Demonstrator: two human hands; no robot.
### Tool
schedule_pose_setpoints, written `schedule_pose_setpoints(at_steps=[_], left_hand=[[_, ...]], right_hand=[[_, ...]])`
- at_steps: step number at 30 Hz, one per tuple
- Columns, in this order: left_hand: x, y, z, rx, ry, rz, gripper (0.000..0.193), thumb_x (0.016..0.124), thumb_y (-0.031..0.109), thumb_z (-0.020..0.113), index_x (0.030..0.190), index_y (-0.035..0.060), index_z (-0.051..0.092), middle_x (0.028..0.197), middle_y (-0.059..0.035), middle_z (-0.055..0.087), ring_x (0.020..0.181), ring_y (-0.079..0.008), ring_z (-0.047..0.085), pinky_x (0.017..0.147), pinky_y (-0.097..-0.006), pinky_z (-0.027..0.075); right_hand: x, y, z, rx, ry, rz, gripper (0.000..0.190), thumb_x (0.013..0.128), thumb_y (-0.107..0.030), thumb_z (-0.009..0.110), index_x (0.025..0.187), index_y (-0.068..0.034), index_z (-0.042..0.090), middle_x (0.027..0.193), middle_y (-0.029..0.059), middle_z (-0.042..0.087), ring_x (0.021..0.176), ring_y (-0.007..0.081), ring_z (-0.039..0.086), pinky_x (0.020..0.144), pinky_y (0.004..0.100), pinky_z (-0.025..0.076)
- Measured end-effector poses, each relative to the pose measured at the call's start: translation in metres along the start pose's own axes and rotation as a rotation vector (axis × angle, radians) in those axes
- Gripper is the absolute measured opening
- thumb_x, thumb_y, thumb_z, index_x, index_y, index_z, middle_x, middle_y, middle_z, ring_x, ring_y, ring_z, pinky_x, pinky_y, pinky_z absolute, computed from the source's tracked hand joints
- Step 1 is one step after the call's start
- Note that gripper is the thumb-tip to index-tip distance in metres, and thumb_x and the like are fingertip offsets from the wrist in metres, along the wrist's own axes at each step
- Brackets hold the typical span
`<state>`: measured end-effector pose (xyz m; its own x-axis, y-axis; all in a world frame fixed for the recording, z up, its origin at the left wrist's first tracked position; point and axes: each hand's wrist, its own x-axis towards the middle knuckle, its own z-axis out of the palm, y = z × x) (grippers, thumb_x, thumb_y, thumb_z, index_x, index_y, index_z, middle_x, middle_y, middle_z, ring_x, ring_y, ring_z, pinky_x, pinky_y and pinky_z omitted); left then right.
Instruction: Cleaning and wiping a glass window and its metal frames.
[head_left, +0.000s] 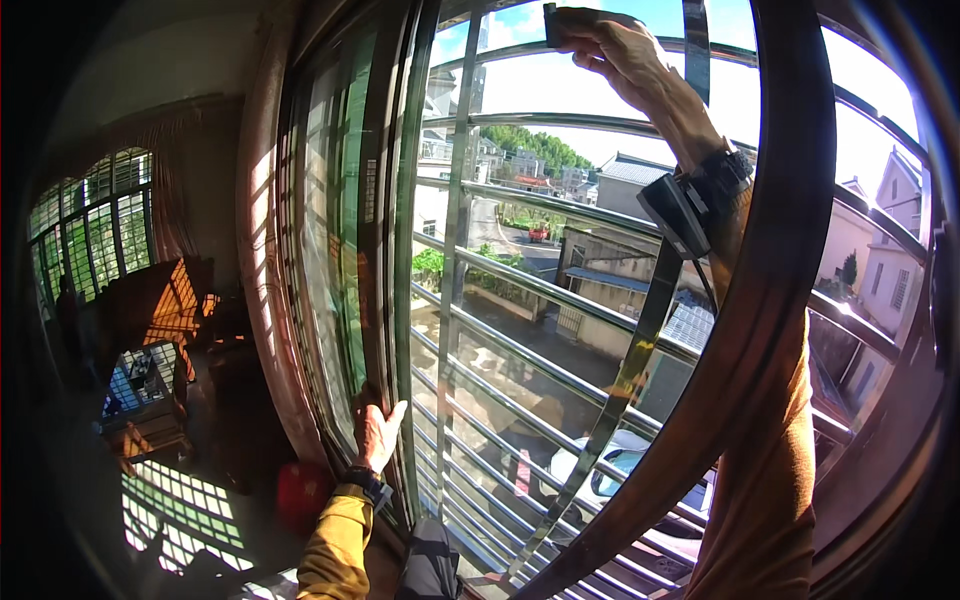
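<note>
My right hand (611, 49) is raised high on the far side of a brown window frame (799, 187), with my arm passing behind that frame. Its fingers pinch a small dark block (552, 26), whose kind I cannot tell. A black device (675, 216) is strapped to my right wrist. Lower down, my left hand (381, 433) grips the dark upright of a sliding window sash (379, 315), thumb up along its edge and fingers partly hidden. A strap with a device (367, 484) also circles the left wrist.
Metal security bars (540, 307) cross the opening outside. My knee in dark trousers (431, 562) is by the sill. Indoors stand a pinkish curtain (270, 225), a table (142, 382) and a red object (302, 491). Below outside, a white car (600, 465) is parked.
</note>
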<state>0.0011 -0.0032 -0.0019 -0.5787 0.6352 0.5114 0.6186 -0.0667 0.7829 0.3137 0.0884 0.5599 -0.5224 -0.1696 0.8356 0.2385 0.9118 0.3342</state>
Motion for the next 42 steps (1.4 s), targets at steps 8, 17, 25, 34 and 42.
schedule_pose_setpoints(at_steps=[8,17,25,34,42], left_hand=[[0.009,-0.029,-0.008,0.035,0.126,0.102,0.057,0.082,0.05,0.067,0.082,-0.0059,0.058,0.08,-0.0228,0.062,0.076,-0.0371,0.059,0.072,-0.0439,0.047],[0.011,-0.01,-0.009,0.027,0.074,0.09,0.059,0.083,0.051,0.067,0.078,-0.0059,0.051,0.072,-0.0185,0.055,0.066,-0.0281,0.049,0.065,-0.0418,0.043],[0.008,-0.006,-0.001,0.105,-0.024,-0.018,0.066,0.083,0.054,0.065,0.101,-0.009,0.053,0.093,-0.0262,0.061,0.088,-0.037,0.058,0.08,-0.0421,0.046],[-0.003,0.013,-0.013,0.021,-0.011,0.025,0.058,0.084,0.05,0.066,0.099,-0.0059,0.058,0.095,-0.0223,0.063,0.09,-0.0337,0.06,0.082,-0.0413,0.045],[0.008,-0.004,-0.001,0.049,0.022,0.054,0.068,0.081,0.056,0.064,0.107,-0.0062,0.056,0.099,-0.025,0.062,0.093,-0.0395,0.059,0.081,-0.0436,0.046]], right_hand=[[-0.079,-0.057,0.076,0.823,0.144,0.578,0.033,0.09,-0.02,0.063,0.115,0.0,0.058,0.101,0.0123,0.064,0.092,0.018,0.064,0.08,0.0297,0.054],[-0.21,-0.082,-0.02,0.771,0.374,0.681,0.029,0.09,-0.017,0.061,0.114,0.0,0.059,0.102,0.0131,0.065,0.093,0.0198,0.065,0.083,0.0323,0.053],[-0.274,-0.114,-0.071,0.791,0.579,0.721,0.026,0.09,-0.013,0.06,0.113,0.0,0.06,0.103,0.0138,0.066,0.095,0.0214,0.065,0.086,0.0346,0.052],[-0.331,-0.222,-0.02,1.05,0.582,0.746,0.027,0.09,-0.008,0.06,0.115,-0.001,0.055,0.101,0.0111,0.065,0.086,0.0184,0.065,0.07,0.029,0.055],[-0.424,-0.243,-0.004,0.857,0.58,1.037,0.032,0.09,-0.009,0.056,0.12,-0.001,0.051,0.115,0.011,0.057,0.105,0.0206,0.056,0.089,0.0308,0.046]])
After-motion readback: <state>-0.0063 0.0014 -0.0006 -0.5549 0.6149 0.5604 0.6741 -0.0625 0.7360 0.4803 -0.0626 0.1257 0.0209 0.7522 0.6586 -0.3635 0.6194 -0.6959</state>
